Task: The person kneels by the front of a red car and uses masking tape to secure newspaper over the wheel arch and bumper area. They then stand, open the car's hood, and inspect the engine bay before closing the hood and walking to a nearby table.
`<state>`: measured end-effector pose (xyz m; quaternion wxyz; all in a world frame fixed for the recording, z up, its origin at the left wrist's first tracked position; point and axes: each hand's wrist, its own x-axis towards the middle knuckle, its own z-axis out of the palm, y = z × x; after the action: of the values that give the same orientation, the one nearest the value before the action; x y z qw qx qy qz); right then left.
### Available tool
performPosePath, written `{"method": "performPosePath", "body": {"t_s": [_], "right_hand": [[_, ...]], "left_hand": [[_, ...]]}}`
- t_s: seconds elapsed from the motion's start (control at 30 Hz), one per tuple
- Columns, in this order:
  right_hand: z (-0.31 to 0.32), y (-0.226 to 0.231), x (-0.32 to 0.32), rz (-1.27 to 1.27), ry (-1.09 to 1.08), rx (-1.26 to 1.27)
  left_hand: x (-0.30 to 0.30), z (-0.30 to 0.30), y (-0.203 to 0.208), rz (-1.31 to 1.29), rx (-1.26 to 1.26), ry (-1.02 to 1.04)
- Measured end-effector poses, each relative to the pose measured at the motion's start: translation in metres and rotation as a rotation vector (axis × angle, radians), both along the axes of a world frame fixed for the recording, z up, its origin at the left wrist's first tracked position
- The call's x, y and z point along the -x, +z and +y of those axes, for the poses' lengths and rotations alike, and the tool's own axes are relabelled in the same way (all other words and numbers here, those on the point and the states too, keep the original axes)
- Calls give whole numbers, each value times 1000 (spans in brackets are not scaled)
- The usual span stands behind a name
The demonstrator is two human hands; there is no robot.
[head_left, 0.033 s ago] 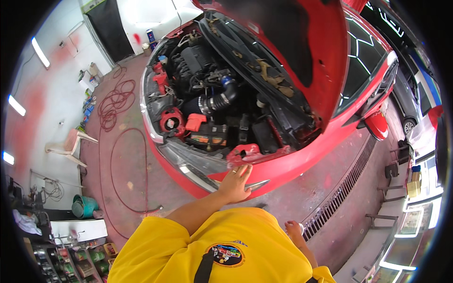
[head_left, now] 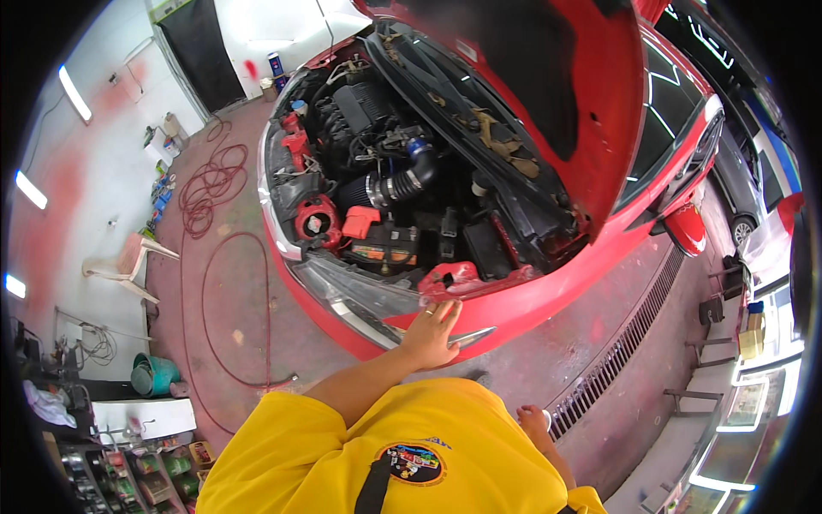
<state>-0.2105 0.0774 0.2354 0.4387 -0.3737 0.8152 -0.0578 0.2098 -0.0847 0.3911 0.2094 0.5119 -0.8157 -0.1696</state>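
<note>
My left hand [head_left: 431, 336] lies open on the front corner of a red car [head_left: 548, 308], its fingers spread over the painted panel next to the headlight [head_left: 360, 295]. The red bonnet [head_left: 599, 94] is raised over the engine bay. Inside are a dark engine cover [head_left: 358, 104], a black ribbed intake hose [head_left: 402, 182], and a battery [head_left: 384, 244] with a red cover [head_left: 360, 222] beside it. My right hand [head_left: 533, 420] is low at my side, fingers curled, away from the car. A small white thing shows at its edge; what it is cannot be made out.
A long red hose [head_left: 205, 291] loops over the floor to the left. By the left wall stand a plastic chair [head_left: 137, 261] and a green bucket [head_left: 154, 375]. A floor grate [head_left: 616, 343] runs along the right, with metal stands [head_left: 693, 396] beyond it.
The car and its raised bonnet sit slightly farther right in view. My left hand stays on the panel, and the right hand has barely moved.
</note>
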Motion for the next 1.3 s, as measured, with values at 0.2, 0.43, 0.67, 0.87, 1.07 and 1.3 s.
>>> {"method": "performPosePath", "body": {"t_s": [0.2,0.43,0.67,0.87,1.07,1.3], "right_hand": [[84,-11,-45,120,172,5],[99,50,-130,-35,85,166],[73,385,-290,-1091,904,569],[155,507,-399,-1483,1558,756],[238,516,-456,-1436,1478,378],[290,552,-548,-1531,1568,535]], "left_hand": [[-55,20,-23,-7,-12,-12],[-91,47,-31,15,-50,-8],[-191,177,-94,-121,-165,315],[-284,344,-149,-374,-630,278],[-378,471,-137,-506,-945,396],[-410,501,-183,-208,-794,549]]}}
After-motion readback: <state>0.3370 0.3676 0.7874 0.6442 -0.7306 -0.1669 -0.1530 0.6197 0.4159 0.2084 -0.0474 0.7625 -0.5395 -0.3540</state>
